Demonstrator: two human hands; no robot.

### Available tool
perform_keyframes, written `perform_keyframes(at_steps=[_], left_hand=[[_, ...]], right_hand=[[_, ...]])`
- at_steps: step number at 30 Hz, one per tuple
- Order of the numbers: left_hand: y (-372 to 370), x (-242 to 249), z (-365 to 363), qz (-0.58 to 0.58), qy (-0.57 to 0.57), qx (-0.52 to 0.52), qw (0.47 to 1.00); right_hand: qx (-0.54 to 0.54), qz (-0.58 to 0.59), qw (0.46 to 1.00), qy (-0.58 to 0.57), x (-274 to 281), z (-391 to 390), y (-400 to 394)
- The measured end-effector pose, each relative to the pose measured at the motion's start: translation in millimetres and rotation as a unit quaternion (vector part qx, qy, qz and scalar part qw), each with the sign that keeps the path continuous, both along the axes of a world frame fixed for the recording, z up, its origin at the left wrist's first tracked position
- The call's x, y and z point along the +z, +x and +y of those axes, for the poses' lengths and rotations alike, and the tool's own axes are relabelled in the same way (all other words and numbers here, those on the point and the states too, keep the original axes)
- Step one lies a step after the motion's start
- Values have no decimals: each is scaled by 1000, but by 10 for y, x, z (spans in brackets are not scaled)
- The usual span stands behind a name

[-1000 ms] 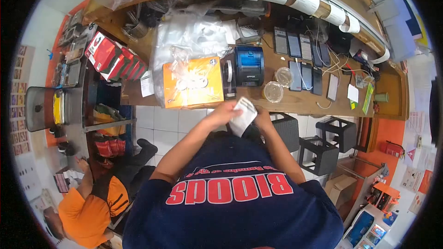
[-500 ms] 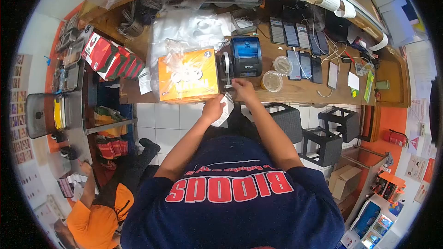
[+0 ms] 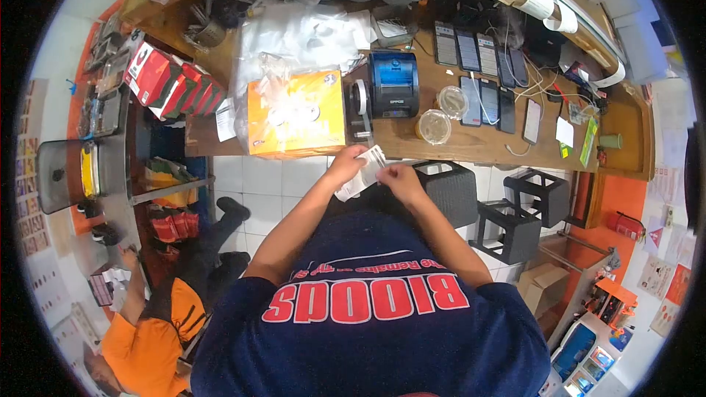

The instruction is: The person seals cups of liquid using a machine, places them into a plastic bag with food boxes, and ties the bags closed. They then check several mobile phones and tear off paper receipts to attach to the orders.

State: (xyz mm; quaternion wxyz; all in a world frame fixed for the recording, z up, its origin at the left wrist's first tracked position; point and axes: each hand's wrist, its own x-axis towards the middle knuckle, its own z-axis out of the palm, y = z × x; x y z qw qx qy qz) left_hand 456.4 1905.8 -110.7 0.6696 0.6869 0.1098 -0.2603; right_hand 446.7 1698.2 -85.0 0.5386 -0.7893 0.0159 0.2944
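Observation:
In front of the table edge, my left hand [image 3: 344,167] is closed on a white paper slip [image 3: 362,179] with dark printed marks near its top. My right hand [image 3: 403,182] is at the slip's right edge, fingers pinched together. What sits between those fingertips is too small to make out. Just beyond my hands stands a dark tape dispenser [image 3: 359,97] with a pale roll. An orange box [image 3: 296,114], with clear plastic on it, is left of the dispenser. To its right is a blue and black label printer [image 3: 395,84].
Two round clear tubs [image 3: 434,127] stand right of the printer, near several phones [image 3: 467,51] and tangled cables. Red boxes [image 3: 173,81] lie at the left. Black stools [image 3: 507,231] stand under the table's right side. A person in orange [image 3: 143,338] is at lower left.
My right hand has moved from the tape dispenser down and right to the paper slip. My left hand has raised the slip slightly, and its printed face shows more. The camera view has shifted a little.

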Motion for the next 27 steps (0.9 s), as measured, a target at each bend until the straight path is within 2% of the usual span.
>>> perform_keyframes(at_steps=[1, 3, 4, 6, 8, 9, 10, 12, 13, 15, 17, 18, 20, 23, 24, 26, 27], left_hand=[[15, -14, -27, 9, -60, 37, 998], [16, -13, -73, 34, -69, 70, 995], [15, -1, -91, 58, -76, 104, 990], [25, 14, -104, 59, -84, 102, 989], [53, 26, -138, 61, -62, 134, 987], [66, 1, -181, 35, 14, 119, 992], [71, -24, -229, 37, 15, 117, 992], [69, -78, -334, 5, 181, 154, 971], [75, -109, -385, 6, 181, 153, 971], [59, -185, -458, -37, 271, 204, 940], [-20, -421, -498, -5, 266, 199, 943], [-9, -409, -497, 21, 261, 193, 946], [-93, -358, -433, 0, 245, 195, 950], [-245, 231, -301, -97, 175, 219, 955], [-306, 437, -234, -98, 180, 224, 953], [-409, 786, -78, -255, 136, 332, 898], [-395, 944, 24, -257, 139, 334, 896]], right_hand=[[-1, 2, 1000, -2, 81, -42, -90], [91, 6, 990, -112, 231, -135, -204], [89, 9, 989, -114, 182, -153, -236], [86, -33, 988, -123, 41, -134, -303], [79, -5, 992, -99, -73, -144, -304], [85, -7, 992, -95, -116, -142, -305], [92, -10, 992, -91, -158, -139, -304], [79, -6, 993, -85, -223, -135, -303], [67, -5, 995, -80, -246, -141, -289], [86, -6, 992, -97, -288, -163, -225], [109, -7, 987, -114, -315, -206, -226], [106, 14, 988, -110, -320, -230, -233], [109, 33, 988, -103, -316, -310, -198], [65, 96, 993, -32, -12, -385, -82], [55, 55, 997, 9, 136, -353, 0], [74, -10, 995, 65, 635, -151, 244], [92, -39, 993, 69, 859, 6, 394]])
